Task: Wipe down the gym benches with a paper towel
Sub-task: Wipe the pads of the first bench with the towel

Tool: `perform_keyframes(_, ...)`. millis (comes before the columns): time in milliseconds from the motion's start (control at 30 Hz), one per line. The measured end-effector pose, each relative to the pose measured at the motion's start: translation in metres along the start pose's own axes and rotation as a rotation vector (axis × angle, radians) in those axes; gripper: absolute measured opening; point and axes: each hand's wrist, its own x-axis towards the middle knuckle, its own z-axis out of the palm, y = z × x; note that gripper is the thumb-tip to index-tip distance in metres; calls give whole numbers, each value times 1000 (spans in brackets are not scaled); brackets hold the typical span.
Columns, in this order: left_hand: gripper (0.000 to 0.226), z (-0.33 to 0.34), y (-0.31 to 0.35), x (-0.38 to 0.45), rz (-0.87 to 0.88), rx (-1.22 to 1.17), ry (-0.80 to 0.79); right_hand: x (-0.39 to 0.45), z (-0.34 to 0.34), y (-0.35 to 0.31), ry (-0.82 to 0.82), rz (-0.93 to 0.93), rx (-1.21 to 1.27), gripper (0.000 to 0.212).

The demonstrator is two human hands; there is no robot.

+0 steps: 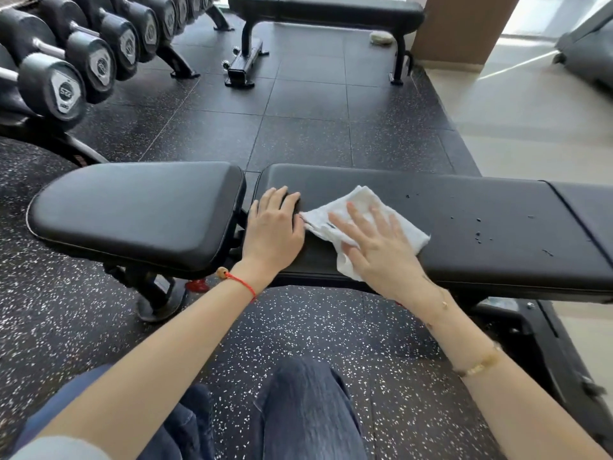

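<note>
The right hand (374,247) lies flat on a white paper towel (361,210), fingers (356,214) spread and pressing it onto the long black pad (481,224) of the near bench. The towel sits crumpled near the pad's left end, part of it hanging over the front edge under the palm. The left hand (272,227) rests palm down just beside the towel, fingers together and slightly curled, at the pad's left end next to the gap before the seat pad (139,210). Water droplets (477,235) dot the pad to the right of the towel. A red cord bracelet (238,280) circles the left wrist. Dumbbells (66,61) line a rack at upper left, and a second bench (331,6) stands beyond on the speckled floor (298,127).
</note>
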Motion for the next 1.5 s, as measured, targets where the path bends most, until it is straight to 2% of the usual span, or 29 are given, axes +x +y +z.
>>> perform_keyframes(100, 48, 1, 2, -1, -10, 5, 2, 0, -10, 39, -8, 114, -11, 54)
perform_keyframes(233, 48, 1, 7, -2, -13, 69, 9, 54, -27, 72, 5, 352, -81, 51)
perform_keyframes(300, 47, 0, 8, 0, -21, 68, 16, 76, -24, 54, -8, 309, -120, 50)
perform_keyframes(367, 46, -1, 8, 0, -24, 47, 23, 76, -14, 26, -14, 190, -146, 51)
perform_keyframes(467, 46, -1, 5, 0, -8, 23, 40, 31, -6, 3, -14, 76, -36, 54)
perform_keyframes(567, 46, -1, 2, -1, -2, 6, 45, -18, -8, 14, -17, -8, 0, 55)
perform_keyframes(667, 46, -1, 2, -2, -5, 22, 41, -17, -17, 54, -25, 126, 15, 59)
perform_keyframes(800, 46, 0, 6, -2, -10, 55, 37, 46, -27, 94, -16, 315, -86, 52)
perform_keyframes(933, 44, -1, 6, 0, -14, 40, 57, 83, -19, 58, -43, 268, -54, 52)
perform_keyframes(1067, 44, -2, 2, -2, -16, 20, 51, 37, -8, 20, -42, 48, -7, 53)
perform_keyframes(1167, 45, -5, 1, -4, -7, 23, 26, -4, -12, 29, -77, -18, 50, 57)
perform_keyframes(1267, 46, -6, 3, -4, -9, 23, 11, -4, -21, 61, -61, 109, 18, 53)
perform_keyframes(1367, 47, -5, 4, -4, -11, 49, 6, 30, -26, 79, -29, 289, -67, 52)
perform_keyframes(1433, 48, -2, 6, -3, -11, 67, -2, 53, -25, 70, -41, 345, -67, 52)
perform_keyframes(1500, 48, -1, 7, -2, -13, 79, 1, 66, -19, 46, -60, 318, -49, 52)
